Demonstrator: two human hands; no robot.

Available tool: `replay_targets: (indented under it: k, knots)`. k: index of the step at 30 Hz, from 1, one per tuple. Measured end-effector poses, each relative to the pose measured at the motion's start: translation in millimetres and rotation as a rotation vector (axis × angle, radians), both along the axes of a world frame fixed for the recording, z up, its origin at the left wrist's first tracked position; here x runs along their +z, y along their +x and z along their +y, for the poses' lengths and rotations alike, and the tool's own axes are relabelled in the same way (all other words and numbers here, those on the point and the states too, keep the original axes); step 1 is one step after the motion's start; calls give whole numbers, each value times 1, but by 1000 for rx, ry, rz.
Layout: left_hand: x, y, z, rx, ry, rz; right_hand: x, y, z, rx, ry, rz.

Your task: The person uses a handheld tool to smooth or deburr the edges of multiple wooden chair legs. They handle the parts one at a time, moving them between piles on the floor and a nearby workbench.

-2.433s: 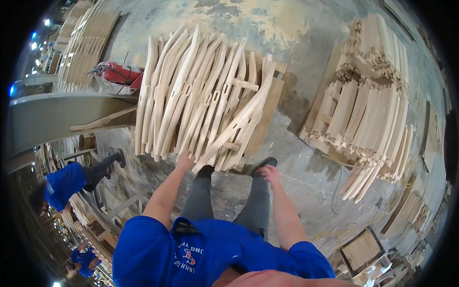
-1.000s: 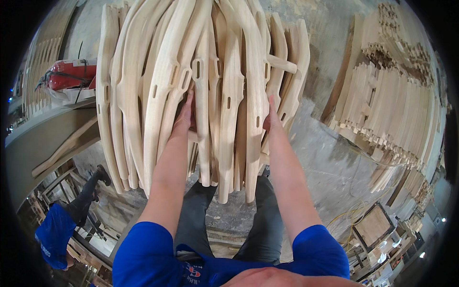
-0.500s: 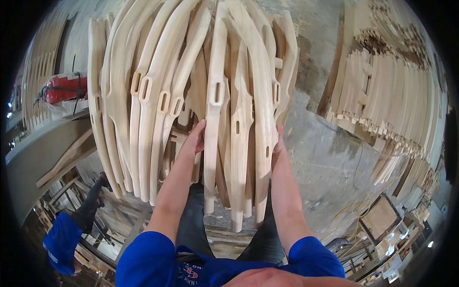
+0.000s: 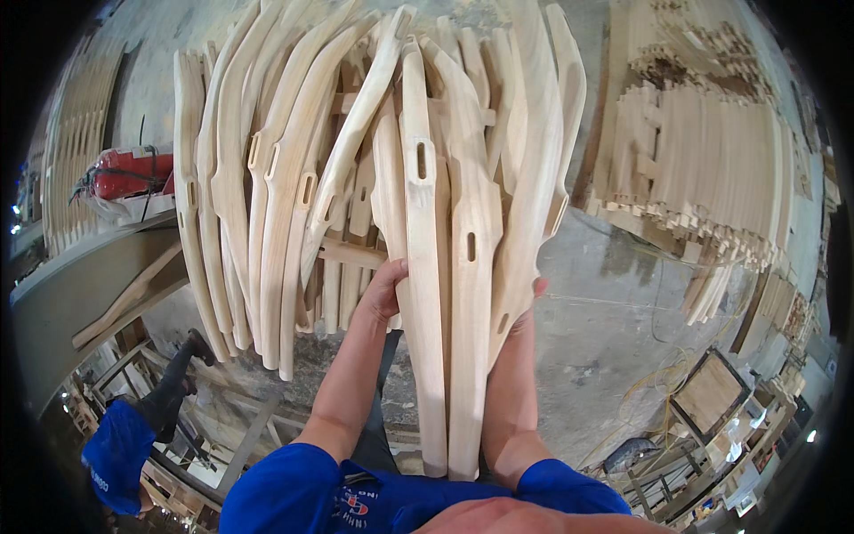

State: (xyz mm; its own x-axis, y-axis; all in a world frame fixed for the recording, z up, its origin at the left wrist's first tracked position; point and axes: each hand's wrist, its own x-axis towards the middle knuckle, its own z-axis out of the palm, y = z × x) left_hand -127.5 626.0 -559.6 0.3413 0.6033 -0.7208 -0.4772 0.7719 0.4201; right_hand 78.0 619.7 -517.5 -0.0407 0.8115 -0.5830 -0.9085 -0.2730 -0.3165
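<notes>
A bundle of long, curved, pale wooden pieces, shaped like chair legs with slotted mortises, is held between my two hands. On its left side, my left hand is closed against the outer piece. My right hand grips the opposite side, its fingers mostly hidden by the wood. The near ends of the bundle reach close to my chest, over my legs. Left of the bundle, more curved wooden pieces of the same kind stand packed side by side, resting around wooden crossbars.
A red cylinder lies on a grey ledge at left. A co-worker in blue is at lower left. Stacked wooden strips fill the far right. Cables and a framed panel lie at lower right.
The gripped bundle has come nearer to my body and spread apart from the pieces on the left, showing crossbars behind. Both my hands have shifted slightly right with it.
</notes>
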Motion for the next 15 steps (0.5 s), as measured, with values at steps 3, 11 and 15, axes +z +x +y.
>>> replay_targets:
  k: [3, 11, 15]
  knots:
    - [-17, 8, 5, 124, 3, -264, -53, 36, -46, 128, -53, -66]
    - [-81, -44, 3, -22, 3, 43, -91, 29, -11, 417, -237, -205]
    - [-88, -43, 10, -143, 51, -53, -118, 31, -1, 540, -221, -237]
